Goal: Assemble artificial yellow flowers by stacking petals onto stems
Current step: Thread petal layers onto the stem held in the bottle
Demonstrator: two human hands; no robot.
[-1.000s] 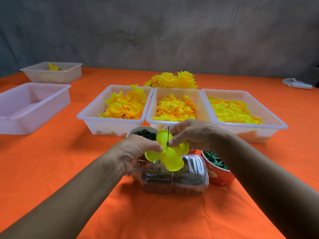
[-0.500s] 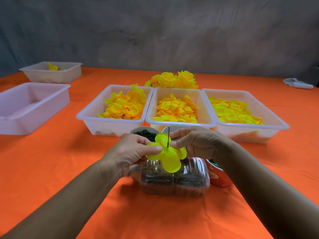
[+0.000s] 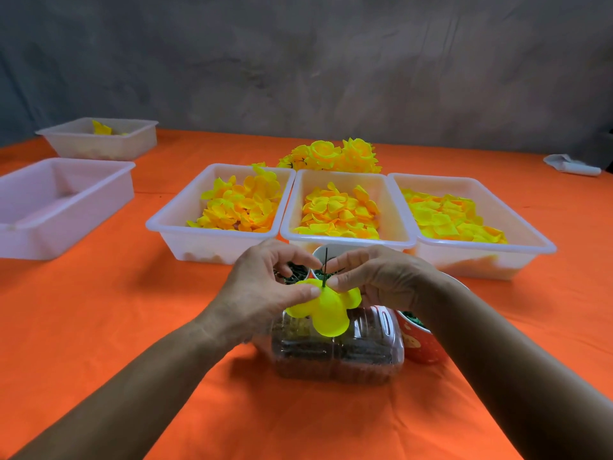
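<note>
No readable writing or brand showing anywhere; only a blurred printed pattern on the red cup, near right.

Sitting near centre, above the clear jar: a yellow petal threaded on a thin dark stem. Stem standing close to upright, long axis vertical, bare tip pointing up and slightly far; lower end hidden behind the petal. Petal lobes spreading outward and drooping toward the near side, largest lobe hanging down in front of the jar.

Left hand pinching narrow, thumb and forefinger closing on the petal's left side at the stem. Right hand likewise pinching narrow, fingertips pressing the petal's right side just beside the stem. Fingertips of both hands nearly meeting at the stem.

Lying on its side on the orange tabletop: the jar, holding dark contents. Peeking out behind the hands: a white cup with green bits.

Standing in a row farther off: three white bins of loose yellow petals, left bin, middle bin, right bin, rims touching. Resting beyond them: finished flowers. Sitting at far left: an empty bin and, farther still, a small bin with a yellow scrap. Lying at far right: a white object, too small to identify.
</note>
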